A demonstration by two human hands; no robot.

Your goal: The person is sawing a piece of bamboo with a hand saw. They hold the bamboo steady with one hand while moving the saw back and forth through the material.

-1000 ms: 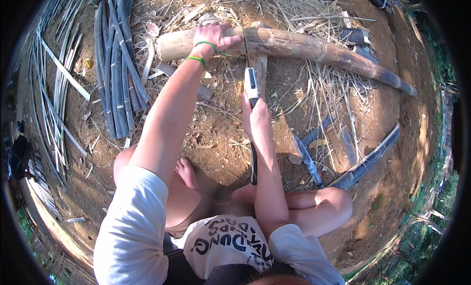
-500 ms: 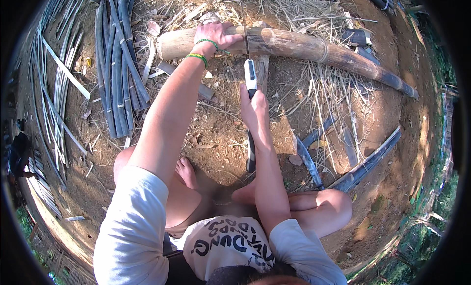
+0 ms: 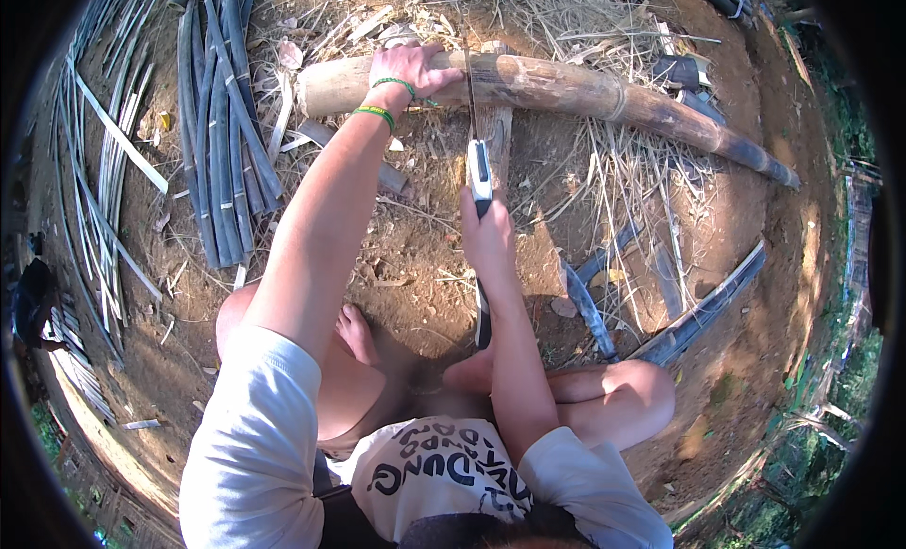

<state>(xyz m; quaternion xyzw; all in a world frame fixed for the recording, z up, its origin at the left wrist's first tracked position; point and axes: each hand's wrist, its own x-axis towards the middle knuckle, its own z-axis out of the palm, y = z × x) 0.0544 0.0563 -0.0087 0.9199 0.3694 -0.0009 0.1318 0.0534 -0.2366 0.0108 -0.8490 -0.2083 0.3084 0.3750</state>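
A thick bamboo pole (image 3: 557, 84) lies crosswise ahead of me, over a wooden support piece (image 3: 501, 134). Near its left end my left hand (image 3: 404, 66) grips it from above, thumb pointing right and the fingertips hidden on the far side. My right hand (image 3: 488, 236) is closed round the long dark handle of a hand saw (image 3: 479, 168), which has a white front part. The saw's thin blade runs away from me across the pole, just right of my left thumb. How deep its teeth sit in the bamboo I cannot tell.
Dark bamboo lengths (image 3: 222, 143) lie in a pile at the left, with long thin strips (image 3: 104, 190) farther left. Dry straw-like shavings (image 3: 604, 25) cover the ground beyond the pole. Split bamboo pieces (image 3: 703, 308) lie near my right knee.
My right hand has drawn the saw toward me, so its white part is farther from the pole. My left hand keeps its hold on the bamboo.
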